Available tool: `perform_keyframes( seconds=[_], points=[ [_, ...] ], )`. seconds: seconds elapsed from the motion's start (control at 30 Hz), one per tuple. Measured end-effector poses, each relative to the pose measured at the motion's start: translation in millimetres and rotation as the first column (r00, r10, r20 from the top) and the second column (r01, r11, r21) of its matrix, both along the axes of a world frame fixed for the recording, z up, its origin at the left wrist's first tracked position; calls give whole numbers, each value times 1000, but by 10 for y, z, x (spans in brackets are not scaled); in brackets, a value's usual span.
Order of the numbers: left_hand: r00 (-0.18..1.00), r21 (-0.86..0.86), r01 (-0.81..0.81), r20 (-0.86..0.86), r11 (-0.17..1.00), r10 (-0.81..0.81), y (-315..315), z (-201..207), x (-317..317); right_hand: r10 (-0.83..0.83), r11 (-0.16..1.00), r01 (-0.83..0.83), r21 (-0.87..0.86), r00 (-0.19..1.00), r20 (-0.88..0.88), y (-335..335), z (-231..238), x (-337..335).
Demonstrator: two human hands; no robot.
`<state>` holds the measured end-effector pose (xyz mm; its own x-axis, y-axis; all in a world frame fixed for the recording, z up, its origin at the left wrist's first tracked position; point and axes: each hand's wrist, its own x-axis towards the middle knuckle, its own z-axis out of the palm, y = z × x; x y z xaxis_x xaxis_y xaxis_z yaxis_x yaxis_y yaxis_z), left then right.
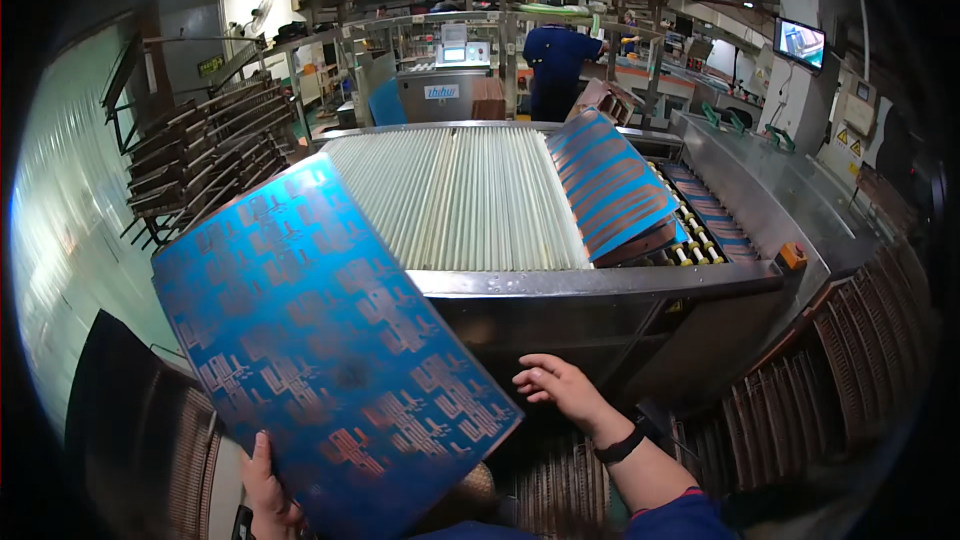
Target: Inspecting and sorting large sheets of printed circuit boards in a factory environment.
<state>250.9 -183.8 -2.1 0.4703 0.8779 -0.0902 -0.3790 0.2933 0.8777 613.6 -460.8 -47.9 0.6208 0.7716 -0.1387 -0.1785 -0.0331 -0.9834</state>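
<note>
My left hand (pixel 270 495) is closed on the lower left edge of a large blue circuit board panel (pixel 340 350) with copper-coloured patterns. The panel is held tilted, its upper corner over the near left part of the roller conveyor. A dark smudge marks its lower middle. Just off the panel's right edge hangs my right hand (pixel 565 390), holding nothing, its fingers loosely bent and apart; a dark band circles that wrist. Several blue and copper panels (pixel 610 185) lean in a slanted stack on the right part of the conveyor.
White rollers (pixel 450 200) fill the conveyor bed behind a metal front rail (pixel 600 283). Slotted racks (pixel 800 390) stand low on the right, and stacked metal racks (pixel 210 140) at the left. A person in dark blue (pixel 560 65) stands beyond the conveyor. A screen (pixel 800 43) hangs far right.
</note>
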Motion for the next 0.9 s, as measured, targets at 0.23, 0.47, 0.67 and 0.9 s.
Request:
perform_keyframes(
  seconds=[0.23,0.47,0.67,0.9],
  points=[
    [993,97,75,84,992,-84,154,140,-877,195,981,-196,-1,975,-104,480,80,-1402],
    [995,123,-21,96,992,9,55,95,-1761,226,974,-224,33,952,-205,641,-133,-2093],
    [952,-39,-296,-90,954,291,-483,78,-2317,419,907,-421,3,901,-111,979,-452,-2087],
    [921,-13,-390,-27,921,390,-1095,0,-2871,507,858,-488,159,854,-117,1180,-434,-2569]
  ],
)
